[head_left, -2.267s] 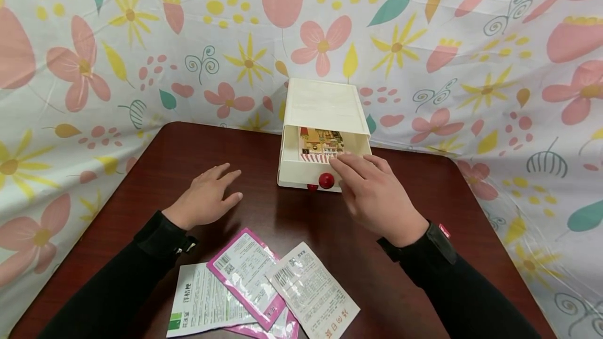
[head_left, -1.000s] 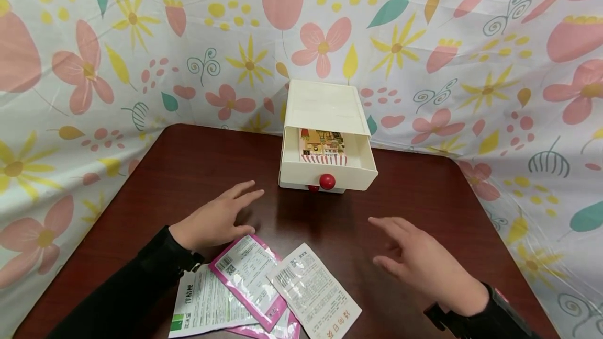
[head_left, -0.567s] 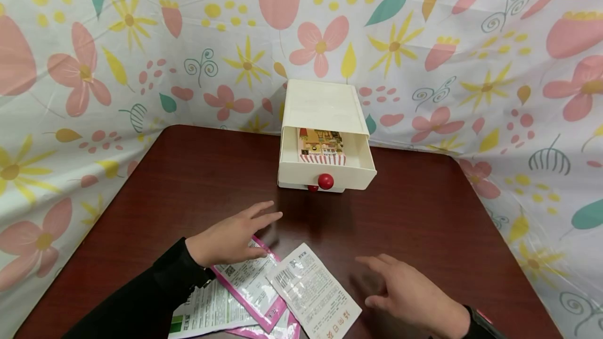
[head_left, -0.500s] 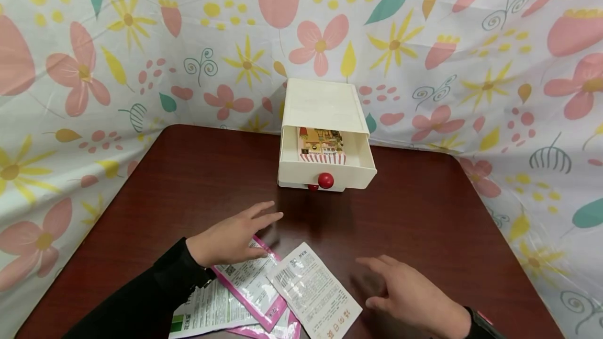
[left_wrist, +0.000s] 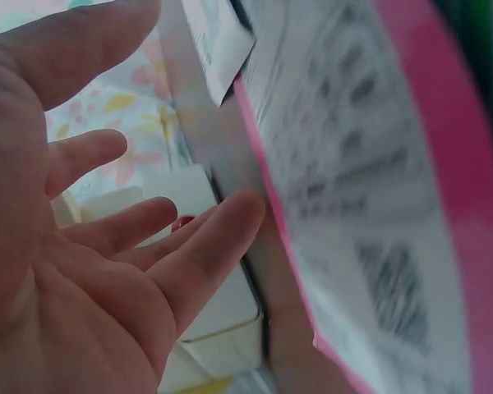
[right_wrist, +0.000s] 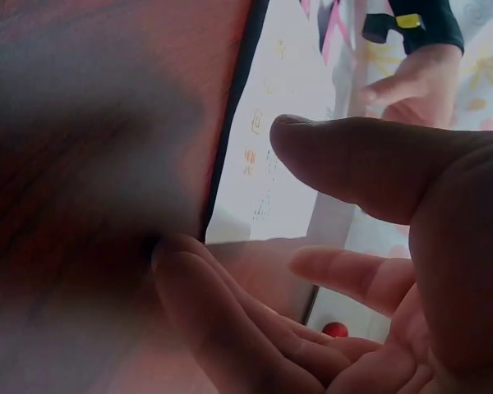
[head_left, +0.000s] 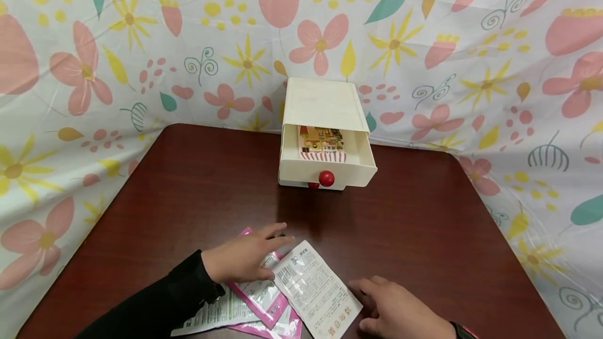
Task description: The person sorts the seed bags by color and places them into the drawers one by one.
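Note:
A white packet (head_left: 317,292) with a barcode and small print lies on top of the fanned stack of packets at the table's near side. My left hand (head_left: 247,259) spreads its fingers over the pink-edged packet (head_left: 264,300), its thumb tip right at the white packet's left corner. Beside the white packet's right edge is my right hand (head_left: 400,307), fingers loosely bent and low over the table, thumb apart, nothing between them in the right wrist view. A green-and-white packet (head_left: 219,313) lies partly under my left forearm, and another pink-edged packet (head_left: 285,325) shows beneath.
At the table's back stands a cream two-drawer box (head_left: 325,103). Its upper drawer (head_left: 348,172) is pulled out, with a red knob (head_left: 326,178) and an illustrated card or packet (head_left: 322,143) inside. Patterned cloth (head_left: 188,67) hangs behind the brown table (head_left: 414,213).
My right hand has left the pulled-out drawer and come down beside the white packet. My left hand has moved right and nearer, over the packets. The drawer stays out.

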Tool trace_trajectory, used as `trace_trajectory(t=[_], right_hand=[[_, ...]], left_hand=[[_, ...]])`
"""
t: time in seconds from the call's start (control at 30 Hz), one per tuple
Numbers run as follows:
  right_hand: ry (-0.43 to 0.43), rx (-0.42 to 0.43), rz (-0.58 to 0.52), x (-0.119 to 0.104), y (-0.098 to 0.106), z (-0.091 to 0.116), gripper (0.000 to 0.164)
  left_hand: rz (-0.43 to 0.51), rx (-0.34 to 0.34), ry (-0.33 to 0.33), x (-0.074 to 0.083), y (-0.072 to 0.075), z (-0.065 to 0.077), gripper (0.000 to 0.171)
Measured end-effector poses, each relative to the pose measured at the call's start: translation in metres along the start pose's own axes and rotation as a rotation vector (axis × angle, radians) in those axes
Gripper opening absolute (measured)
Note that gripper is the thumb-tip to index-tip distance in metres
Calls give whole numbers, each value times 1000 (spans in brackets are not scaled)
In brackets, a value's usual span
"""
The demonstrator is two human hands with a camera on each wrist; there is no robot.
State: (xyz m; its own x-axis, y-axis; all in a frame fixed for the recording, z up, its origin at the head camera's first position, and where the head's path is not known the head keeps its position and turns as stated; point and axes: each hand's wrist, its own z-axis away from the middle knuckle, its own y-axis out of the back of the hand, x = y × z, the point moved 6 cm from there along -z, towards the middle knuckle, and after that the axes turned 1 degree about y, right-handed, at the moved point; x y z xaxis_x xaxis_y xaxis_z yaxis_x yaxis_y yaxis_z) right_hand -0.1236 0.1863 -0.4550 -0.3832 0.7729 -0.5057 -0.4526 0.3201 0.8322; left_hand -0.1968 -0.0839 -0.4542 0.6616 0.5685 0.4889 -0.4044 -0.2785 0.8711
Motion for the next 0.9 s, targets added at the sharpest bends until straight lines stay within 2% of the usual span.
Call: trace_trajectory(t=[0.2,0.47,0.73,0.9], right_hand=[[-22,17,-48,-5,-4,-1,56],[-10,72,-99,-12,-11,-1,61],[21,146,93,-18,-12,-6,55],[25,159,101,-19,-13,-8,53]], left_hand=[[-19,-9,1,3,-9,-3,78],[-43,-23,-11,7,-13,-6,76],[-58,-27,-12,8,-18,-8,72],[-63,-30,-24,9,-20,-10,70]])
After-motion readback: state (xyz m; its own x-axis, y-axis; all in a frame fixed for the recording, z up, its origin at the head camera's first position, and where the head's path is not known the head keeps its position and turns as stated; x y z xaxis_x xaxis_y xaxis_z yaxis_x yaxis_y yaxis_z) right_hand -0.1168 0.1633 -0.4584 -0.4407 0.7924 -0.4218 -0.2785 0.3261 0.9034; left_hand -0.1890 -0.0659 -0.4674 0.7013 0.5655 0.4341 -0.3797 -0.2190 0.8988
